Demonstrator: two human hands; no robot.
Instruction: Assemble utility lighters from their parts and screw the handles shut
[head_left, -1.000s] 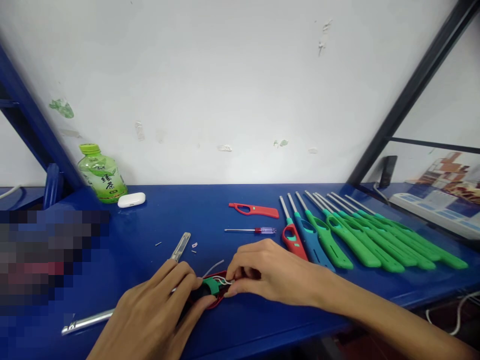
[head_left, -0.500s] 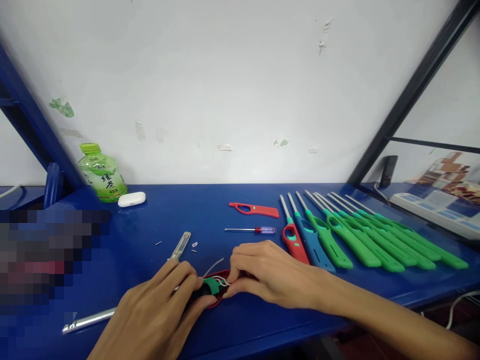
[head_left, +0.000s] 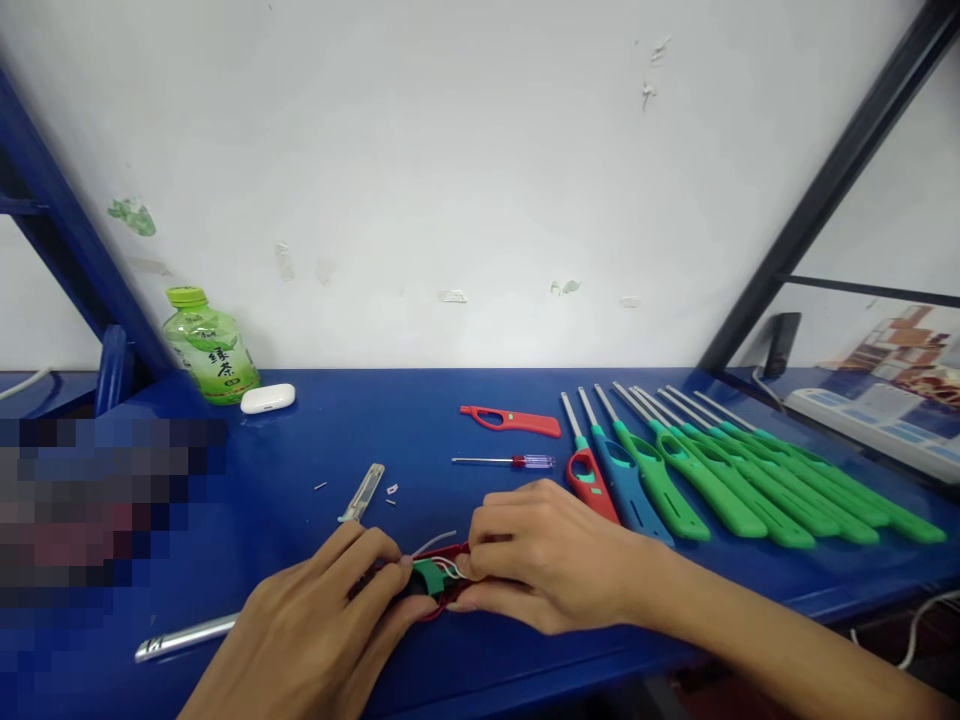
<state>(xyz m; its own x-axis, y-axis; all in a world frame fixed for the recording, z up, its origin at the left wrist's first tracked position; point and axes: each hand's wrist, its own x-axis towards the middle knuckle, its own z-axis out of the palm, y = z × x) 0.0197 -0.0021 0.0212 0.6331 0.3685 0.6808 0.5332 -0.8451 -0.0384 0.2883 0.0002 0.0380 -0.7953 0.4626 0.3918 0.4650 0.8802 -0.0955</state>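
Observation:
An opened gas lighter [head_left: 430, 577] lies near the table's front edge, its red shell half, green trigger, black part and thin white wires showing. My left hand [head_left: 322, 610] is closed around its trigger end. A metal tube [head_left: 187, 637] sticks out to the left from beneath that hand. On the handle end, my right hand [head_left: 544, 560] pinches at the wires and the red shell; its fingertips are partly hidden. Beyond the hands lie a loose red shell half [head_left: 525, 424] and a screwdriver [head_left: 536, 461] with a clear purple-red handle.
Several assembled lighters [head_left: 712, 490], mostly green, lie in a row at the right. A clear flat plastic piece [head_left: 366, 488], a screw [head_left: 320, 486] and small bits lie ahead of my left hand. A green tea bottle [head_left: 214, 350] and white earphone case [head_left: 268, 399] stand by the wall.
My right hand's fingers have shifted slightly on the handle end, curling closer over the wires. The view has moved a little; both hands stay on the lighter.

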